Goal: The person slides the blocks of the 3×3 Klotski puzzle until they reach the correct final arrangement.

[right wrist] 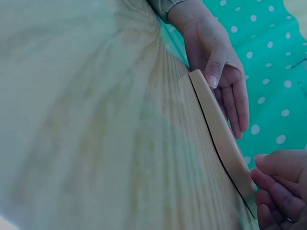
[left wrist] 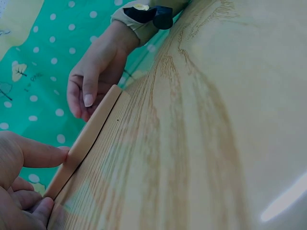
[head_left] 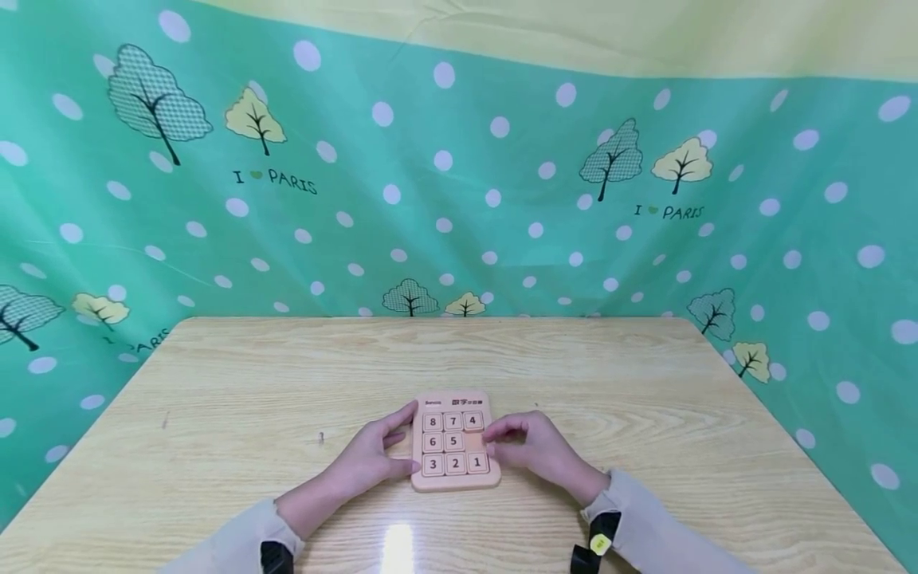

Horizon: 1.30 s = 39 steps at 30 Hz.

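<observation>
Left hand [head_left: 369, 458] with straight fingers bracing number puzzle [head_left: 455, 440] flat on table [head_left: 215, 414], steadying it; right hand [head_left: 532, 448] fingertips curled onto tiles.

My sliding number puzzle [head_left: 455, 441] is pale peach, its tiles printed with dark brown digits and a darker brown title along its twelve o'clock edge. The table [head_left: 287, 399] beneath shows light yellow wood grain with tan streaks. From nine to three o'clock hangs a teal backdrop [head_left: 430, 199] dotted white, patterned with hatched green and cream trees and dark lettering; a pale yellow band tops it. My sleeves [head_left: 237, 546] are light grey-beige, my wrist straps [head_left: 276, 558] black.
</observation>
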Tool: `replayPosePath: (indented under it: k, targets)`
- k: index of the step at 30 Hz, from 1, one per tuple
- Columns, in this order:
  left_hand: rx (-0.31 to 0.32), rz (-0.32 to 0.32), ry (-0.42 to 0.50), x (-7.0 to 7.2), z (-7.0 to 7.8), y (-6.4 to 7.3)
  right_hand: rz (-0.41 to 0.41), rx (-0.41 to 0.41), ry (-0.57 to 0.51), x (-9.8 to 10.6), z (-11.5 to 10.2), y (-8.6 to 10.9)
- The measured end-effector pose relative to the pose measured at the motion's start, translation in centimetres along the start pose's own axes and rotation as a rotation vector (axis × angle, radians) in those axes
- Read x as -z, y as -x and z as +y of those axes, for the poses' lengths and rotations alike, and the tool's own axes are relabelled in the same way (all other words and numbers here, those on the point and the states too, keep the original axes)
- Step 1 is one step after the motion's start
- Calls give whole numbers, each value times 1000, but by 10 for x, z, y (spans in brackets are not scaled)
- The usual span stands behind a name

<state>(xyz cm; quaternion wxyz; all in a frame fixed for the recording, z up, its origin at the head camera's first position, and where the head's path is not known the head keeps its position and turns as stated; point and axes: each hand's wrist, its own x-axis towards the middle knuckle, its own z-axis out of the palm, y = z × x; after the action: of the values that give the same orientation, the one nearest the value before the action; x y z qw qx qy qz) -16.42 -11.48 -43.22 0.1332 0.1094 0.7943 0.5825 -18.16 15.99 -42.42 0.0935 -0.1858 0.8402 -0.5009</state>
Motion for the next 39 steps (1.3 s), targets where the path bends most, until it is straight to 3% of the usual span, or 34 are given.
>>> replayPosePath:
  k: [22, 39]
  targets:
    - [6, -3, 4, 1, 0, 0, 86, 16, -3, -3, 3, -22]
    - [6, 5, 13, 0, 7, 3, 119, 17, -20, -6, 3, -27]
